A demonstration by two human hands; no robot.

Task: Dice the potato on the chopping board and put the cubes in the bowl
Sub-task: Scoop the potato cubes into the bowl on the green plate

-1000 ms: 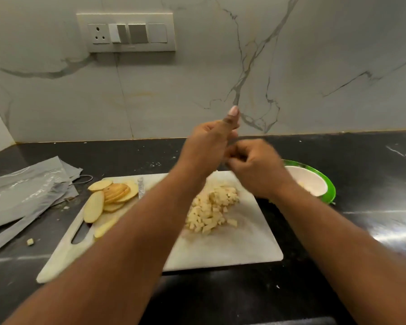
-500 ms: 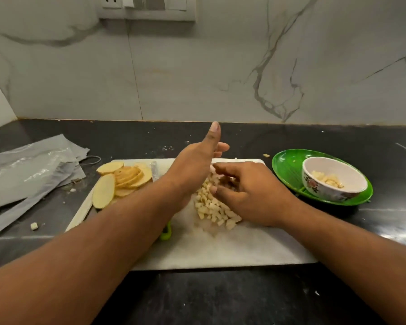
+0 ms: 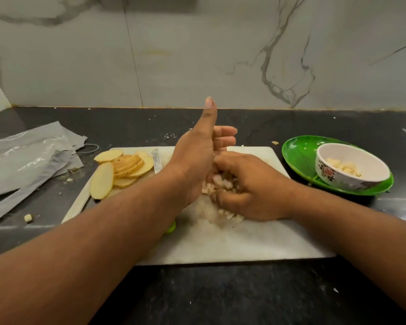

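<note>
A pile of pale potato cubes [image 3: 220,184] lies in the middle of the white chopping board [image 3: 244,242]. My left hand [image 3: 195,165] stands on edge against the pile's left side, thumb up and fingers straight. My right hand [image 3: 251,188] curls over the pile from the right and gathers cubes against my left palm. Most of the pile is hidden between the hands. The white flowered bowl [image 3: 333,174] sits at the right on a green plate [image 3: 298,156] and holds some cubes.
Potato slices [image 3: 122,170] are stacked at the board's far left, beside a knife blade [image 3: 157,160]; its green handle end [image 3: 171,227] peeks from under my left forearm. Grey plastic bags [image 3: 26,158] lie on the black counter at left, with a stray cube [image 3: 28,217] nearby.
Both hands came down from above the board onto the cube pile. My right hand has closed tighter around the cubes against my left palm.
</note>
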